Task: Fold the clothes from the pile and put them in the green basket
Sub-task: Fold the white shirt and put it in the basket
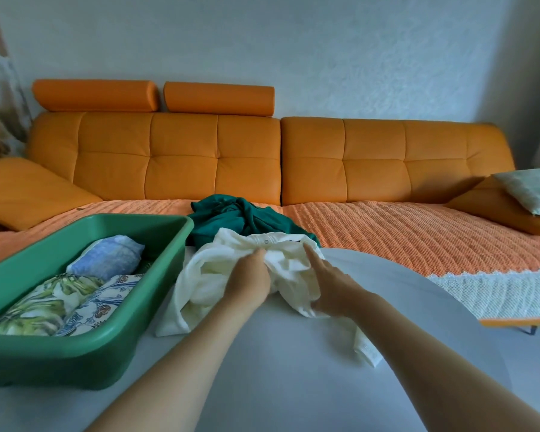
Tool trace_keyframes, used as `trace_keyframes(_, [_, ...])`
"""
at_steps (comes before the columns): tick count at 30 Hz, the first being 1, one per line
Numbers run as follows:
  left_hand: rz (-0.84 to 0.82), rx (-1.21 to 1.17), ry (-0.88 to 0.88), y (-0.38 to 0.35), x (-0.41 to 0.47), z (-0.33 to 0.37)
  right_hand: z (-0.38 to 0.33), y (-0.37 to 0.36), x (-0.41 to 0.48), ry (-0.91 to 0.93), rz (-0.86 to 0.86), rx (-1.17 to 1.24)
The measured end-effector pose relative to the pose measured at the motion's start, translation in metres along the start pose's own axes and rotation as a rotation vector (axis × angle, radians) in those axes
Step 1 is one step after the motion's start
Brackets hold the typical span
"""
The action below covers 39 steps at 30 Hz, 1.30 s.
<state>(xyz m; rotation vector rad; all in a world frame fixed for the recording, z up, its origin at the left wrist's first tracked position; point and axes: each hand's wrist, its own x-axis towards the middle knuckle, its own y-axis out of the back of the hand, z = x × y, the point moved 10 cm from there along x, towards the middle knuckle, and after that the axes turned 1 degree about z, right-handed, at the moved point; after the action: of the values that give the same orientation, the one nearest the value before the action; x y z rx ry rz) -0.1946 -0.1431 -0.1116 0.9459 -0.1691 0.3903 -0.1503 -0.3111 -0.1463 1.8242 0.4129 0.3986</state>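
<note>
While hands (251, 277) (332, 289) grip cream garment (206, 275) | green basket (75, 363) just left | table edge (412, 271) right

**Both hands on a cream garment**

On the white table (293, 375), the left hand (250, 277) grips a bunched cream garment (209, 275) near the far edge. The right hand (332, 294) pinches its right fold, forefinger stretched out. A crumpled dark green garment (231, 218) lies just behind, at the far edge. The green basket (75, 364) by the left edge holds three folded pieces (106, 260).
</note>
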Motion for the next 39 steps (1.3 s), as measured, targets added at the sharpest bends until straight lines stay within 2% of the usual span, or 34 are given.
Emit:
trace_keyframes(4, [0.232, -0.172, 0.069, 0.055, 0.0, 0.006, 0.009, 0.023, 0.004, -0.089, 0.134, 0.155])
trace_keyframes(7, [0.287, -0.057, -0.029, 0.086, -0.006, 0.01, 0.004, 0.042, 0.002, -0.113, 0.273, 0.261])
trace_keyframes(9, [0.187, 0.169, -0.043, 0.091, -0.002, 0.007, -0.005, 0.051, 0.0, -0.111, 0.328, 0.317])
trace_keyframes(13, [-0.221, 0.684, 0.124, 0.08, -0.019, -0.026, -0.026, 0.055, -0.008, -0.078, 0.32, 0.398])
trace_keyframes(15, [-0.331, 0.773, 0.029, 0.068, -0.031, -0.029, -0.043, 0.052, -0.012, -0.045, 0.288, 0.367])
trace_keyframes(17, [-0.4, 0.606, -0.125, 0.052, -0.043, -0.015, -0.062, 0.05, -0.015, 0.015, 0.271, 0.393])
trace_keyframes(20, [-0.474, 0.103, -0.12, 0.039, -0.061, 0.008, -0.086, 0.043, -0.021, 0.089, 0.155, 0.698])
trace_keyframes(21, [-0.448, 0.05, -0.124, 0.04, -0.064, 0.012, -0.093, 0.039, -0.023, 0.09, 0.084, 0.816])
trace_keyframes(23, [-0.369, 0.089, -0.116, 0.046, -0.059, 0.005, -0.099, 0.033, -0.028, 0.079, -0.038, 0.952])
trace_keyframes(25, [-0.315, 0.141, -0.071, 0.058, -0.051, -0.012, -0.093, 0.029, -0.03, 0.06, -0.086, 0.905])
trace_keyframes(28, [-0.255, 0.145, -0.003, 0.078, -0.038, -0.033, -0.071, 0.021, -0.034, 0.008, -0.122, 0.444])
trace_keyframes(30, [-0.29, 0.157, 0.036, 0.086, -0.038, -0.036, -0.065, 0.01, -0.037, 0.013, -0.192, 0.224])
trace_keyframes(32, [-0.386, 0.141, 0.177, 0.09, -0.048, -0.047, -0.065, -0.004, -0.041, 0.03, -0.271, 0.113])
trace_keyframes(35, [-0.659, 0.192, 0.429, 0.08, -0.082, -0.068, -0.057, -0.022, -0.042, -0.011, -0.301, -0.053])
trace_keyframes(36, [-0.678, 0.252, 0.412, 0.075, -0.086, -0.067, -0.052, -0.026, -0.041, -0.057, -0.301, -0.076])
trace_keyframes(37, [-0.604, 0.313, 0.341, 0.074, -0.082, -0.061, -0.047, -0.031, -0.041, -0.094, -0.304, -0.084])
trace_keyframes(39, [-0.353, 0.371, 0.099, 0.074, -0.072, -0.027, -0.047, -0.039, -0.038, -0.099, -0.314, -0.069])
